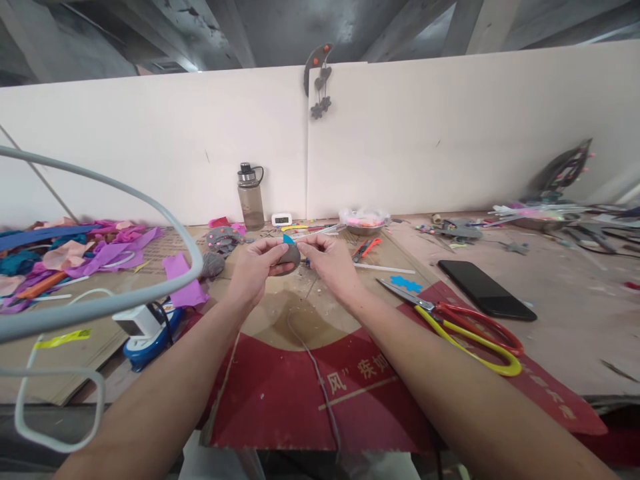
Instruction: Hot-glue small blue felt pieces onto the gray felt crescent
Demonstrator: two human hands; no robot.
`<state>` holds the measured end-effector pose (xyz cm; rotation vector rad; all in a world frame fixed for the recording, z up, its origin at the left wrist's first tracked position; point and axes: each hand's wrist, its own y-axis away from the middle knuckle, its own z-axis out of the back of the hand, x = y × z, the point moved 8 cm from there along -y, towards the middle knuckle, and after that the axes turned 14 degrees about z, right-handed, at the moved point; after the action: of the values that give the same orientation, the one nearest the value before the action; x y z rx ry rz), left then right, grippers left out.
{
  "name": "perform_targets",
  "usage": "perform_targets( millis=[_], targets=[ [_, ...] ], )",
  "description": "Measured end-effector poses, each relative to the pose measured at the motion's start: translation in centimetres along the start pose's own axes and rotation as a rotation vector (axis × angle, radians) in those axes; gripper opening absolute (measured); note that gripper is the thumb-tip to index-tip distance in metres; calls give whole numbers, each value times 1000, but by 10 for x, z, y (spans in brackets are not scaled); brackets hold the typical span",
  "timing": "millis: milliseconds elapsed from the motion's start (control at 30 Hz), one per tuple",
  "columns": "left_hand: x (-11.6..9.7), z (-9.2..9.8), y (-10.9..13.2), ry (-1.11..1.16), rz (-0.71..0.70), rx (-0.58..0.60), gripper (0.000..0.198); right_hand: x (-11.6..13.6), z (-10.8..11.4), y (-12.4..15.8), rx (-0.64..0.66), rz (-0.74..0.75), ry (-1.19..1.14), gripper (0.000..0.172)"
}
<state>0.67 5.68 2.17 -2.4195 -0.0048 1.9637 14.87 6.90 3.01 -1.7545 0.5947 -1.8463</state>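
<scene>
My left hand (254,267) is closed on a small dark grey rounded piece (287,259), thumb on its front. A pointed scrap of bright blue material (288,239) stands up from its top, beside the left thumb. From the other side, my right hand (327,261) has thumb and fingers pinched together at the piece's right edge; whatever lies between those fingertips is too small to make out. Below the hands, a thin grey strand of yarn (316,367) runs over the red and brown cardboard (270,393) toward the table's front edge.
Right of my hands lie red-and-yellow-handled scissors (470,327), a blue flower-shaped cutout (405,284) and a black phone (486,289). Coloured scraps (75,257), a power strip (153,337) and a looping grey cable (165,213) are at left. A bottle (251,199) stands behind.
</scene>
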Motion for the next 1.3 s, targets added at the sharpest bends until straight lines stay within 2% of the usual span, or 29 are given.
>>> perform_targets(
  millis=[400, 800, 1067, 1300],
  targets=[
    [6, 0, -2, -20, 55, -10, 20, -10, -6, 0, 32, -45, -144, 17],
    [7, -11, -2, 24, 60, 104, 23, -9, 4, -1, -5, -5, -57, 15],
    [16, -6, -4, -14, 141, 87, 23, -8, 1, 0, 15, 1, -61, 16],
    [17, -9, -5, 20, 130, 86, 24, -11, 2, 0, 15, 0, -12, 13]
  ],
)
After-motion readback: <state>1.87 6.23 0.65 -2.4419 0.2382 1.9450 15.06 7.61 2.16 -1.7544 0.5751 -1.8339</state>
